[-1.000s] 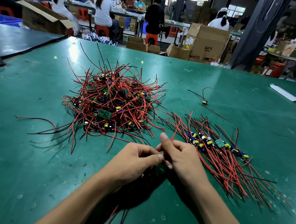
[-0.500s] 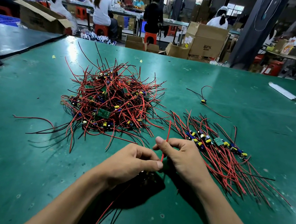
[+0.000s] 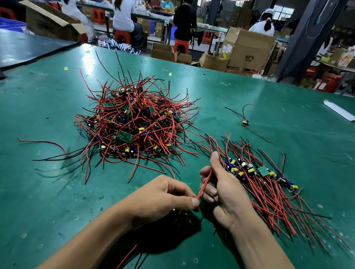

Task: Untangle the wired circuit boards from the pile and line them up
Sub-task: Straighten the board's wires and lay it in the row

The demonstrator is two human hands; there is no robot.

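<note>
Quick status from my end. Both hands are low and centre over the green table [image 3: 25, 192], close together but not touching. The left hand [image 3: 162, 199] is curled, thumb and forefinger pinching the bottom end of a red wire [image 3: 205, 183]. The right hand [image 3: 227, 194] has its fingers wrapped round the upper part of that same wire, thumb sticking up. So the wire runs steeply between them, leaning a bit right at the top. More leads [image 3: 128, 253], red and black, trail out from under the left hand back toward me. I'm guessing the board they belong to is tucked under that palm, but I can't actually see it.

What matters for the next move: the tangled pile [image 3: 136, 126] sits ahead and to the left, well apart from the hands, while the sorted row [image 3: 262, 173] is just beside the right hand, ahead and to its right. The row's boards run in a line slanting away to the right, and their wires fan back toward the near right. So the right hand is clearly the nearer one for the drop-off — the held piece would need swinging round so its leads lie along that fan.

One stray board [image 3: 245, 122] lies alone beyond the row.
</note>
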